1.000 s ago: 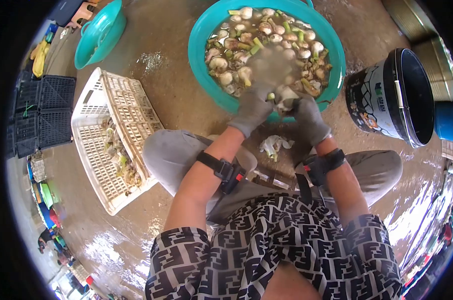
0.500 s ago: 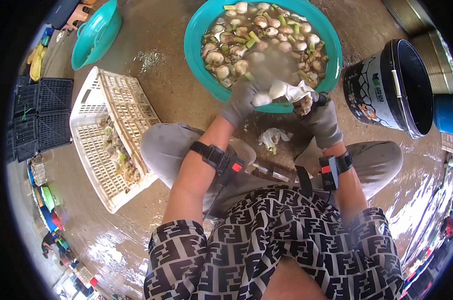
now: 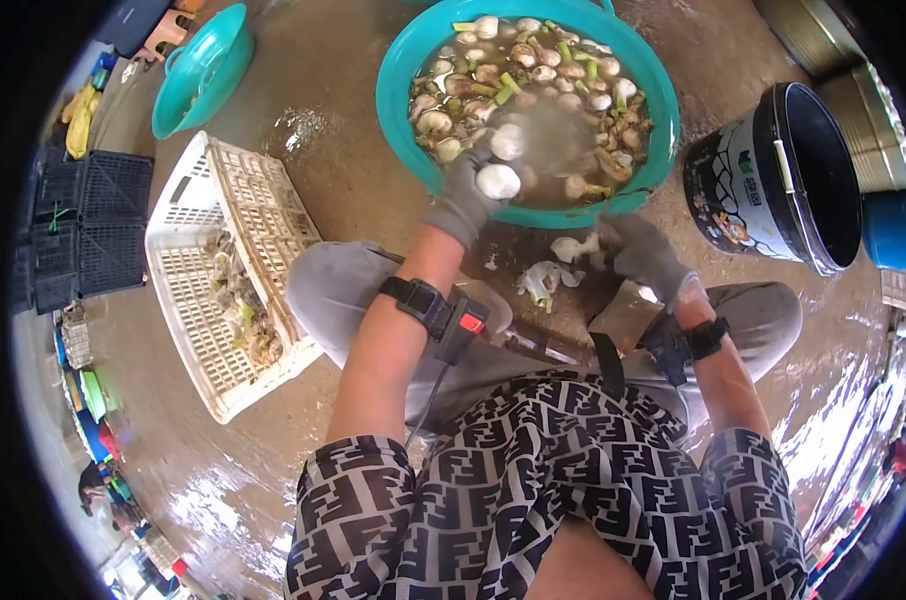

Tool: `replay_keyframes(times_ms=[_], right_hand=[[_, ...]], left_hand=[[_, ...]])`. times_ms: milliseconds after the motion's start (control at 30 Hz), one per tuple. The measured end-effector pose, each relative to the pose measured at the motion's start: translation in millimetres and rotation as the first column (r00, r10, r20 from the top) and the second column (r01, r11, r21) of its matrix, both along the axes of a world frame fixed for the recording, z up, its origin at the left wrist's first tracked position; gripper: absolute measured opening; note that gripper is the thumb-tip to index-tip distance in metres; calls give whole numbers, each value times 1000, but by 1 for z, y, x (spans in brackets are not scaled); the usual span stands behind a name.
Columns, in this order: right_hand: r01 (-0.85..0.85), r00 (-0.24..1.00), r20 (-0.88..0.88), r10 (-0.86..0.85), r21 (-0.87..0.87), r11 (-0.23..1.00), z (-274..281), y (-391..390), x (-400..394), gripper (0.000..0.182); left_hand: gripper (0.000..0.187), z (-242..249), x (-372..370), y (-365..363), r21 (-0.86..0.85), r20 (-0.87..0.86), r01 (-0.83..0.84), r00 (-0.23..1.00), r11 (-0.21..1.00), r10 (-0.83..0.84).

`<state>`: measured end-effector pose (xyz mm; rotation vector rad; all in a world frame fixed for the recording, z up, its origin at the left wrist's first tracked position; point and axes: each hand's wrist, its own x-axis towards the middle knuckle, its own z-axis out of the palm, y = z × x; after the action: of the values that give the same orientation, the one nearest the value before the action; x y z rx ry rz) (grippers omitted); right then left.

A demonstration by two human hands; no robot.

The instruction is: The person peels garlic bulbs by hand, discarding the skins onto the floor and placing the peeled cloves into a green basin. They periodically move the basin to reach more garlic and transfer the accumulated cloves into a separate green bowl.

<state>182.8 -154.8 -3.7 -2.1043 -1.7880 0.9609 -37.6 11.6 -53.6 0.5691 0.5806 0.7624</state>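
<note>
My left hand (image 3: 463,195), in a grey glove, is closed around a peeled white garlic bulb (image 3: 498,182) at the near rim of a teal tub (image 3: 401,150). A second white bulb (image 3: 507,142) shows just beyond its fingertips, over the water. Inside the tub float many garlic bulbs (image 3: 434,122), some with green stem stubs. My right hand (image 3: 651,252), also gloved, is low at the near right of the tub and smeared by motion. Just left of its fingers is a pale scrap of peel (image 3: 573,247). Another whitish peel (image 3: 546,283) lies on the floor between my feet.
To the left a white plastic crate (image 3: 188,340) leans on its side with peelings in it. Black crates (image 3: 111,225) and a teal basin (image 3: 208,75) stand farther left. At the right are a black bucket (image 3: 748,180) and a blue container (image 3: 893,230). The floor is wet.
My hands have parted. The right has swung down and away from the tub, with peel coming off beside it, while the left has shifted slightly left with a white bulb.
</note>
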Motion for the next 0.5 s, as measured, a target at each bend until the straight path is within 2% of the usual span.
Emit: replay_keyframes(times_ms=[33,100,133,167,200,233,267,300,333,367,467,500], right_hand=[[-18,982,184,-39,296,955,-15,-2,0,40],[296,952,-184,-243,366,882,28,26,-21,38],[301,947,-226,-227,391,870,29,33,-28,38],[305,942,-265,-206,420,855,30,44,-31,39],[308,935,-304,-181,450,838,31,51,-32,40],[250,958,-247,-149,454,855,29,54,-32,37],[190,976,-187,-115,457,869,27,57,-33,33],[128,989,-126,-78,454,882,25,59,-34,30],[165,986,-101,-134,448,878,24,56,-35,23],[205,976,-153,-153,429,880,22,53,-36,23],[315,930,-296,-220,326,891,13,40,-36,20],[345,909,-333,-249,268,900,12,33,-36,17]], left_hand=[[30,1,2,-1,-101,61,47,997,994,-41],[30,12,7,-7,-298,191,150,977,943,-95],[30,6,7,-12,248,-115,222,973,943,-199],[29,0,7,-17,667,-409,287,912,688,15],[29,16,6,-27,755,-462,352,884,554,68],[28,27,6,-33,813,-504,417,854,406,131],[24,25,10,-30,699,-507,419,862,579,-12],[24,23,11,-30,657,-485,392,874,644,-36],[24,20,13,-30,609,-460,361,886,707,-57],[24,21,13,-32,553,-432,329,899,765,-74],[25,18,12,-32,648,-551,373,832,664,70],[24,20,12,-34,711,-555,374,818,595,149]])
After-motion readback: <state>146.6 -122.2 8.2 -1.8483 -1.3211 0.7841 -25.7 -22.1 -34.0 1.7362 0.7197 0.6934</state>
